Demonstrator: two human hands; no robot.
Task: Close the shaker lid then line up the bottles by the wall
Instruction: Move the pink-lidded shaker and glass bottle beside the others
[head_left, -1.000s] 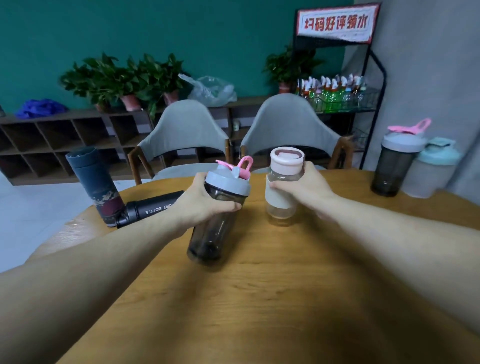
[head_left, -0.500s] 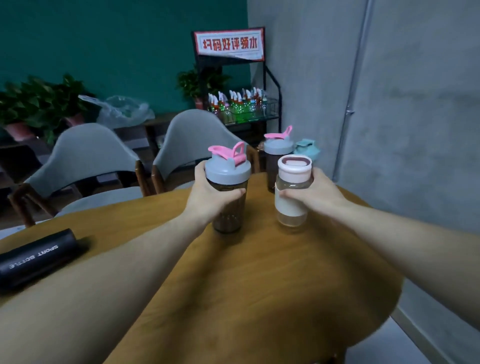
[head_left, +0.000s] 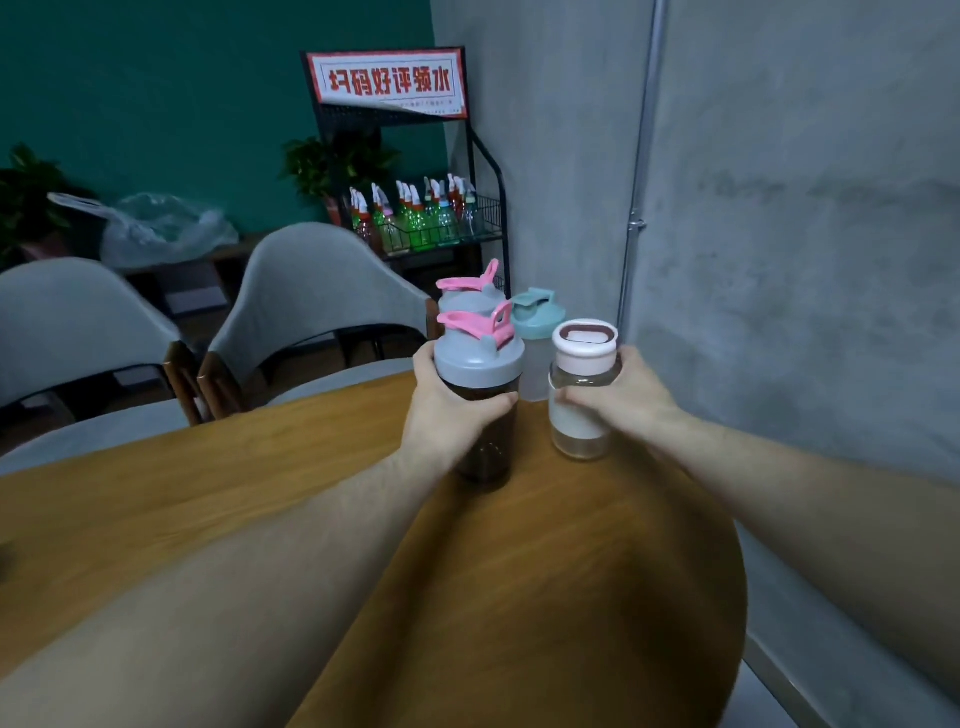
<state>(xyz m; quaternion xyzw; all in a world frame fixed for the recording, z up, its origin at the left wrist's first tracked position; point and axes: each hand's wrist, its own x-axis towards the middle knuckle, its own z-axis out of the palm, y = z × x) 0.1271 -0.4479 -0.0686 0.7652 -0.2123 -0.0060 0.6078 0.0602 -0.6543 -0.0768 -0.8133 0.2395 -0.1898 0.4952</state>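
My left hand (head_left: 448, 410) grips a dark shaker (head_left: 480, 364) with a grey lid and a pink flip cap, held upright just over the round wooden table (head_left: 545, 571). My right hand (head_left: 621, 397) holds a clear bottle (head_left: 583, 384) with a pale pink lid, also upright. Right behind them, by the grey wall (head_left: 779, 260), stand a second dark shaker (head_left: 470, 293) with its pink cap flipped up and a frosted shaker (head_left: 537, 322) with a teal lid.
Two grey chairs (head_left: 306, 291) stand at the table's far side. A black wire rack (head_left: 431, 218) with several coloured bottles and a red-and-white sign stands in the corner. The table's right edge runs close to the wall.
Both hands have carried their bottles right and farther away, up to the two shakers by the wall. The view has swung right; the black bottle at the left is out of sight.
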